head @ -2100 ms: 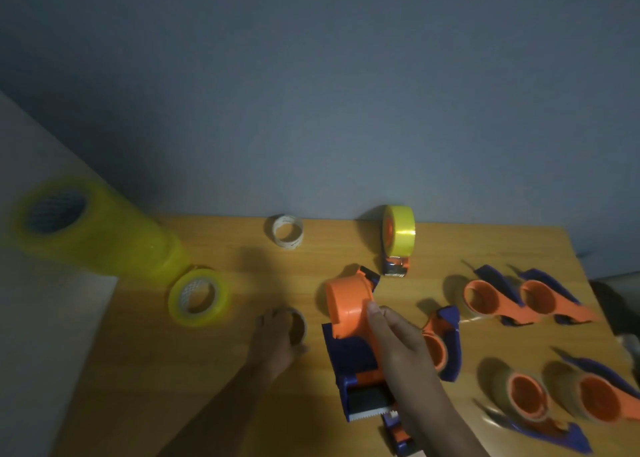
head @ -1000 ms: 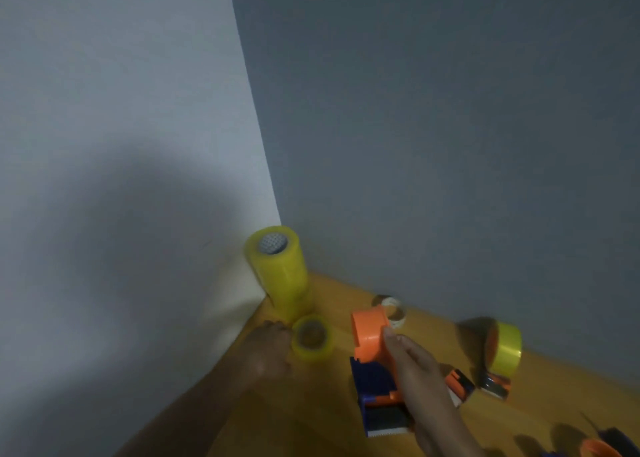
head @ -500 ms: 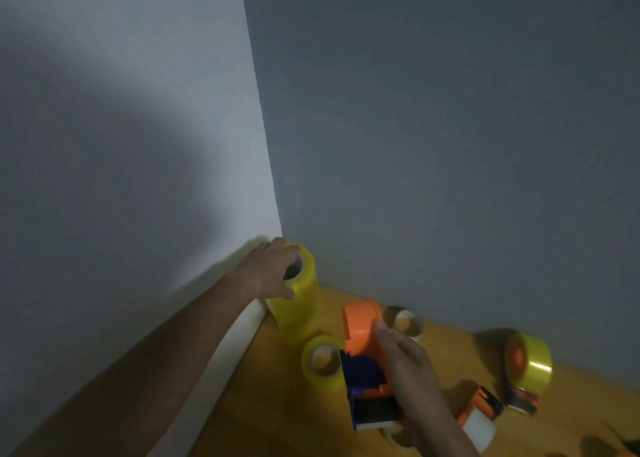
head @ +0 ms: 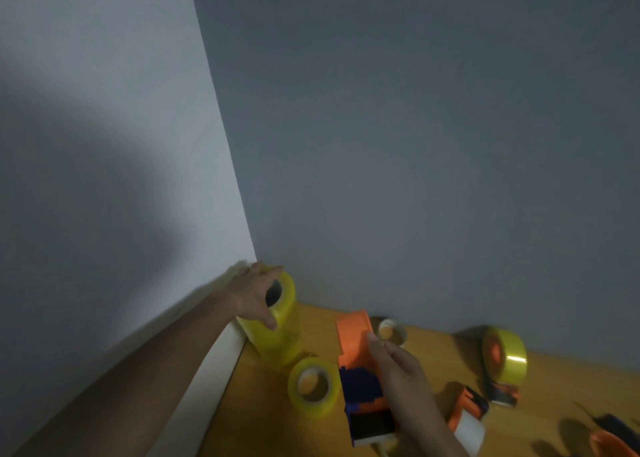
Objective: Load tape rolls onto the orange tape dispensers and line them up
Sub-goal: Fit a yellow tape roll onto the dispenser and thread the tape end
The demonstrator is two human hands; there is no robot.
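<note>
My left hand (head: 251, 295) grips the top roll of a tall stack of yellow tape rolls (head: 277, 332) in the table's back left corner. My right hand (head: 398, 366) holds an orange and blue tape dispenser (head: 356, 363) upright on the wooden table (head: 554, 387), fingers on its empty orange hub. A single yellow tape roll (head: 313, 389) lies flat between stack and dispenser. At the right, another dispenser (head: 504, 363) stands loaded with yellow tape.
A small, nearly empty tape core (head: 393, 332) lies by the back wall. A further orange and blue dispenser (head: 467, 415) lies right of my right hand, and one more (head: 613, 439) shows at the bottom right corner. Walls close the left and back.
My left hand left a small roll on the table, reached to the stack and now grips its top roll. The view swung left and up. My right hand stayed on the dispenser.
</note>
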